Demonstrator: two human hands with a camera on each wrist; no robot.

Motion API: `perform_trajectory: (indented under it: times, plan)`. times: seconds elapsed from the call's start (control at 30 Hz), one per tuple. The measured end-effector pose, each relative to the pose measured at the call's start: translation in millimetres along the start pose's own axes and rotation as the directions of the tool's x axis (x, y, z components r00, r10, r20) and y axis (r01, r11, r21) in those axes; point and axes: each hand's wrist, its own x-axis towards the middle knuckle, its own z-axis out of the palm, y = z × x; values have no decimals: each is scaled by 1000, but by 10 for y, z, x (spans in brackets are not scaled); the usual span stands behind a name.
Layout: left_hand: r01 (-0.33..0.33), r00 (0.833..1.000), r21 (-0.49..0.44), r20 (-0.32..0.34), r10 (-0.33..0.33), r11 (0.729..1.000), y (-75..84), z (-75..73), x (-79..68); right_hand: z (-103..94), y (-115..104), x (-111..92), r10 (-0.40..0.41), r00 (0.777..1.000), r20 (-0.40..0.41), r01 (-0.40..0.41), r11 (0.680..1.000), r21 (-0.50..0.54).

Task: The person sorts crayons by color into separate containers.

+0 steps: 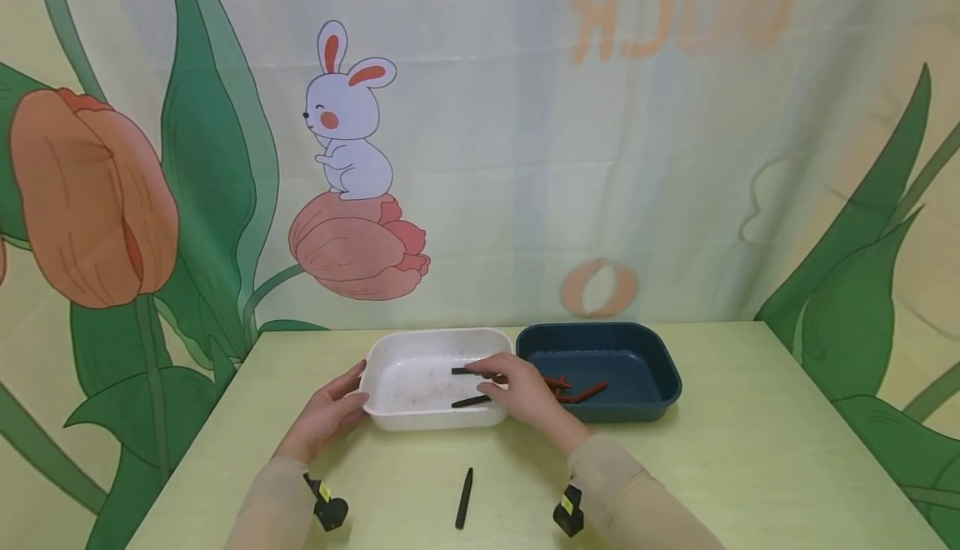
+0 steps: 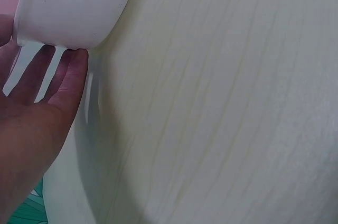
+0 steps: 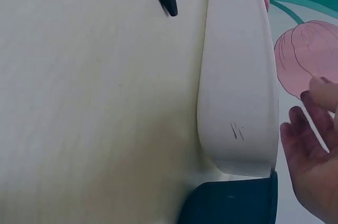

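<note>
My left hand [image 1: 322, 417] holds the left end of a white tray [image 1: 438, 422], its fingers [image 2: 71, 76] against the end wall and a digit at the rim. My right hand [image 1: 521, 387] is over the tray's right part, thumb and fingers apart. In the right wrist view nothing shows between its fingers [image 3: 298, 123]. Inside the tray lies a black pen-like stick [image 1: 468, 402]; another black stick [image 1: 459, 371] shows beside my right fingertips, partly hidden. A third black stick [image 1: 464, 498] lies on the table in front.
A dark blue tray [image 1: 630, 413] stands against the white tray's right side. Several reddish-brown sticks [image 1: 588, 392] lie in it, partly hidden by my right hand. The pale table [image 1: 750, 467] ends at a printed curtain [image 1: 487, 158] behind the trays.
</note>
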Motion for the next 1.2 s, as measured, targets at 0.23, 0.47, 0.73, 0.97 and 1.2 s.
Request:
perform_trajectory:
  times: [0.23,0.47,0.73,0.97,1.2]
  plan:
    - [15,1000,14,-16,-14,1000,0,2,5,49,-6,-149,-154,987,49,146,979,145]
    - [19,1000,22,-18,-18,1000,10,4,-13,140,37,-270,-317,943,100,299,940,162]
    - [14,1000,23,-21,-14,1000,-3,3,2,225,-4,-377,-467,867,174,430,878,211]
    - [17,1000,21,-19,-17,1000,-4,3,6,266,23,-414,-477,814,332,407,876,260]
    - [12,1000,8,-17,-12,1000,-5,4,15,329,107,-433,-469,748,470,419,883,213]
